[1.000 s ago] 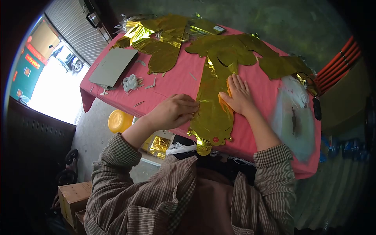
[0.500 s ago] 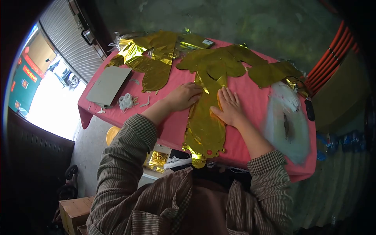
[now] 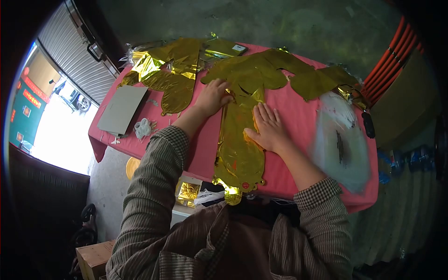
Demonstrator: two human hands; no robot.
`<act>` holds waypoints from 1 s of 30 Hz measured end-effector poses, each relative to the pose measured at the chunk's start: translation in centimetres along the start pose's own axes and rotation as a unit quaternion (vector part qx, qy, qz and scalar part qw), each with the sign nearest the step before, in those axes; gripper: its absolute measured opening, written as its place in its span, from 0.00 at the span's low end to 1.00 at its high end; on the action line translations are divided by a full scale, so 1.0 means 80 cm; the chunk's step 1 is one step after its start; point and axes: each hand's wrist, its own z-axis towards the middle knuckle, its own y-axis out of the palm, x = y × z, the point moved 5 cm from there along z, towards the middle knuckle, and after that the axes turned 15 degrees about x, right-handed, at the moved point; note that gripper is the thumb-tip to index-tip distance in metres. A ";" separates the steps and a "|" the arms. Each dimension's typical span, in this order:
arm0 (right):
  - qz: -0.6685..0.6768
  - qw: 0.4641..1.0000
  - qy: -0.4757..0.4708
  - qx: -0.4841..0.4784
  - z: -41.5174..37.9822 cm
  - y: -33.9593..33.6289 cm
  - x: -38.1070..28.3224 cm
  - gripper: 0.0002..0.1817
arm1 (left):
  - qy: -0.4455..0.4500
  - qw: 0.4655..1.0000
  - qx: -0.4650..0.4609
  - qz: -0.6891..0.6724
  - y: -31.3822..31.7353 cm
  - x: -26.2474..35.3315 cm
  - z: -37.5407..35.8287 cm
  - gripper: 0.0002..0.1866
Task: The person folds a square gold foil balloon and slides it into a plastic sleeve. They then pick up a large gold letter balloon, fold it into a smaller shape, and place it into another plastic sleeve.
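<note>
A flat, uninflated gold foil balloon [image 3: 240, 154] lies lengthwise in front of me, its near end reaching the table's front edge. My right hand [image 3: 269, 129] rests open along its right edge, fingers spread, with a bit of orange material showing beside the palm. At the upper left edge of the same balloon, my left hand [image 3: 212, 98] has its fingers loosely bent and apart, near the fold where it meets more foil. Beyond my hands, another gold foil piece [image 3: 252, 70] stretches across the table. A further gold balloon [image 3: 179, 93] lies to the left.
The table has a pink cloth [image 3: 200, 149]. On its left are a grey board [image 3: 122, 111] and a bundle of white string [image 3: 143, 128]. Toward the right lie a whitish translucent sheet [image 3: 343, 154] and a black-handled tool [image 3: 368, 123]. A cardboard box [image 3: 95, 256] stands on the floor.
My left hand has moved away from me and slightly left, up the balloon's edge, and its fingers are more bent. The right hand stays on the right edge. The view has shifted slightly.
</note>
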 end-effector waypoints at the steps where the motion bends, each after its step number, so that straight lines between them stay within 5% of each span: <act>1: 0.002 1.000 -0.001 0.003 0.001 -0.001 0.001 0.45 | 0.000 1.000 0.001 -0.001 -0.002 0.002 0.001 0.17; 4: -0.009 1.000 -0.006 0.000 0.001 0.000 0.002 0.45 | -0.044 0.996 0.063 0.054 -0.019 -0.002 0.002 0.16; 7: -0.010 1.000 -0.009 0.010 0.000 0.003 0.002 0.45 | -0.052 0.998 -0.029 0.031 -0.019 -0.007 -0.010 0.15; 9: -0.004 1.000 -0.006 0.009 0.000 0.002 0.002 0.45 | 0.050 0.997 -0.013 -0.058 -0.022 0.007 -0.021 0.14; 12: -0.006 1.000 -0.007 0.007 0.000 0.001 0.000 0.45 | 0.013 0.996 -0.069 -0.059 -0.012 0.004 -0.027 0.16; 30: -0.005 1.000 -0.004 0.009 0.001 0.002 0.001 0.44 | 0.044 0.995 -0.075 0.042 -0.032 0.040 -0.025 0.18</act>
